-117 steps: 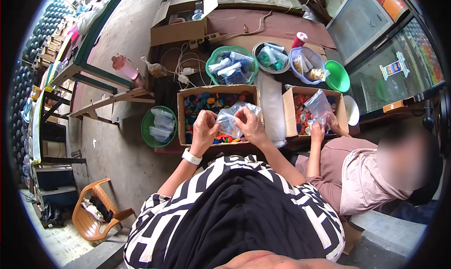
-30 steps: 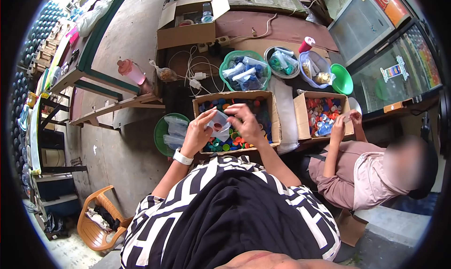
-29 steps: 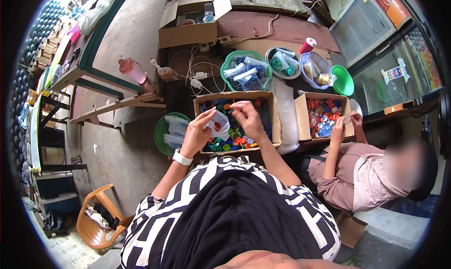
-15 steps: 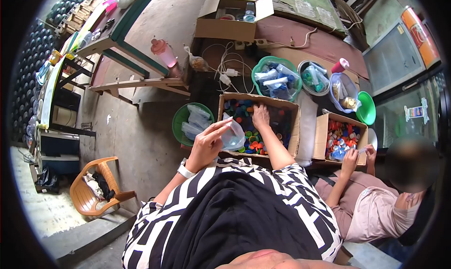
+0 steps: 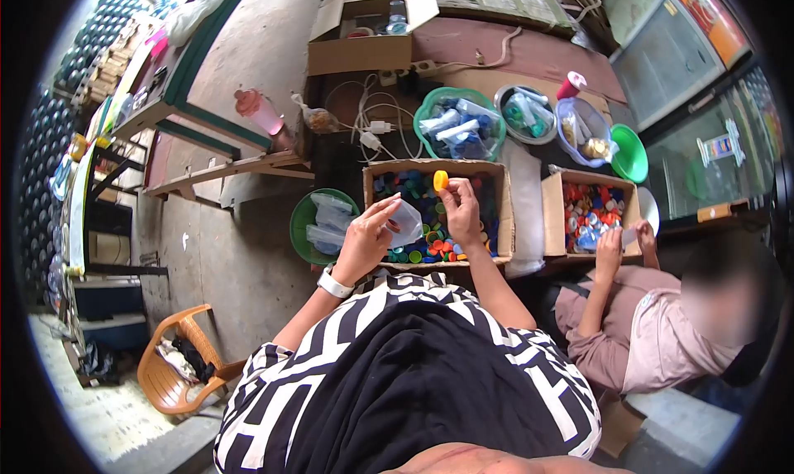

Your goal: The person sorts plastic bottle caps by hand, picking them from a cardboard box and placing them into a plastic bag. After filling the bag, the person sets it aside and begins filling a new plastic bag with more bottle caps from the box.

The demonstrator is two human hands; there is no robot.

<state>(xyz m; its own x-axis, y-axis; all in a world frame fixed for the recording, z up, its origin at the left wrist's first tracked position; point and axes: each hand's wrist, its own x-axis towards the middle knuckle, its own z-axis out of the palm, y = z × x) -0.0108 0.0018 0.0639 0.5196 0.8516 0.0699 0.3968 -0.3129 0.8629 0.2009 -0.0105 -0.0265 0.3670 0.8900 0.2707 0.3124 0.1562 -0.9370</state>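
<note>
Between the fingertips of my right hand (image 5: 463, 213) is a yellow-orange bottle cap (image 5: 441, 179), raised over the cardboard box (image 5: 506, 217) in front of me. Loose bottle caps (image 5: 438, 246) in several colours lie inside that box. My left hand (image 5: 366, 236) grips a clear plastic bag (image 5: 404, 224) by its edge, at the box's near left corner; a reddish thing shows through the bag. A green basin (image 5: 301, 244) with folded clear bags (image 5: 332, 213) stands just left of my left hand.
To the right, a person (image 5: 608, 308) handles a small clear bag beside a second box (image 5: 556, 217) of caps. Behind the boxes stand a green basin (image 5: 428, 110) of filled bags, a steel bowl (image 5: 529, 135) and a lilac basket (image 5: 585, 169). White cables (image 5: 376, 110) lie at the back left.
My right hand has come up out of the caps with a yellow-orange cap in its fingers. My left hand still holds the bag. The camera view has shifted slightly.
</note>
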